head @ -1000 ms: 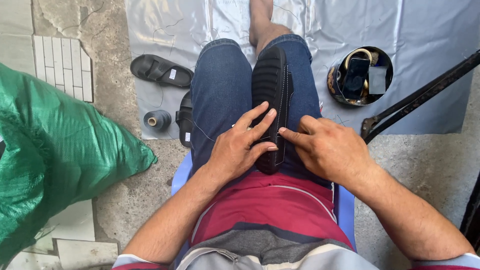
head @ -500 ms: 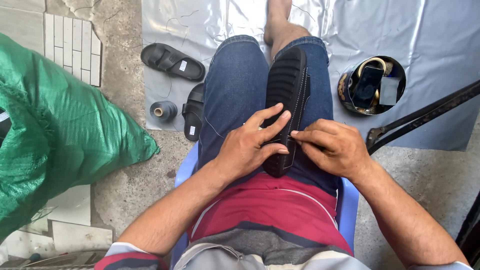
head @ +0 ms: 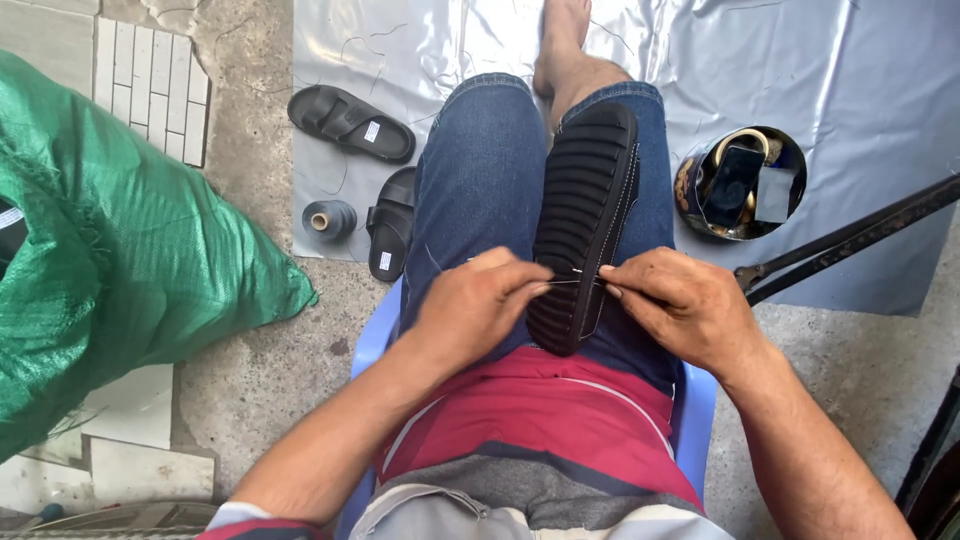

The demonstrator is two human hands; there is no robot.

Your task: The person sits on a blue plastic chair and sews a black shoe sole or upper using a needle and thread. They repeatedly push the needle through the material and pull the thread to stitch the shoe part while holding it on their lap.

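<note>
- Head view: a black ribbed-sole sandal (head: 585, 225) lies sole-up along the person's lap, on the blue jeans, its heel end nearest the body; everything below is placed from this sandal.
- The left hand (head: 478, 305) rests against the sandal's left edge near the heel end, fingers closed, the fingertips pinched on a thin needle or thread (head: 568, 281) that crosses the sole. Which of the two it is, is too fine to tell.
- The right hand (head: 685, 300) sits at the sandal's right edge, opposite the left, its fingers curled and pinched at the rim where the same thin line ends.
- Left of the sandal, on the grey sheet (head: 880, 80), lie two more black sandals (head: 352, 122) and, just beside the nearer one, a grey spool of thread (head: 328, 219).
- Farther left bulges a green woven sack (head: 110, 250).
- Right of the sandal stands a round tin (head: 742, 182) holding a phone and small items.
- Under the person, a blue plastic chair (head: 692, 420) shows on both sides.
</note>
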